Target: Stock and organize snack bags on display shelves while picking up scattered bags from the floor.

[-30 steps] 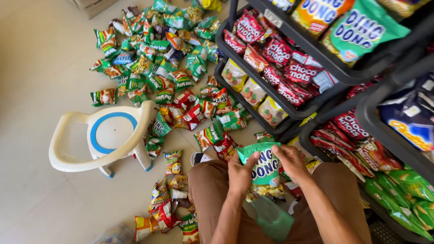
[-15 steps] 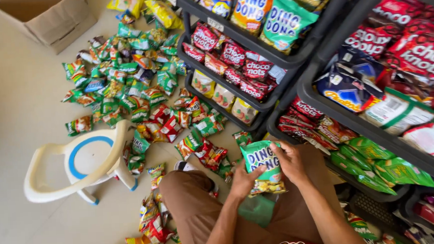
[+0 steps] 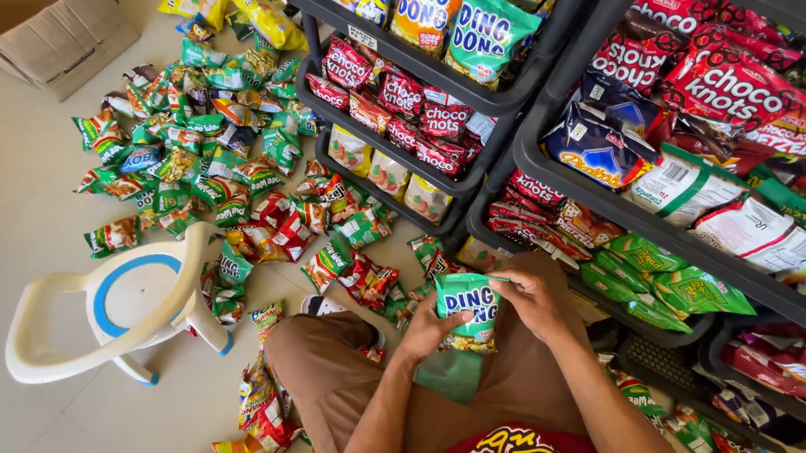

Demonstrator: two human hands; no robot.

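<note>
A small green snack packet [image 3: 468, 306] is held upright above my lap by both hands. My left hand [image 3: 427, 331] grips its lower left edge, and my right hand [image 3: 533, 293] pinches its upper right corner. More green packets [image 3: 449, 373] lie on my brown shorts just below it. I am sitting low, knees apart, in front of black wire shelves [image 3: 547, 177] filled with snack bags.
Several small snack packets [image 3: 225, 171] are scattered over the tiled floor to my left. A white plastic child's chair with a blue ring [image 3: 118, 306] stands at left. A cardboard box [image 3: 53, 43] sits at top left. Shelves crowd the right side.
The view has shifted so the shelves fill more of the right side. My hands have kept hold of the green packet, raising it slightly over my lap.
</note>
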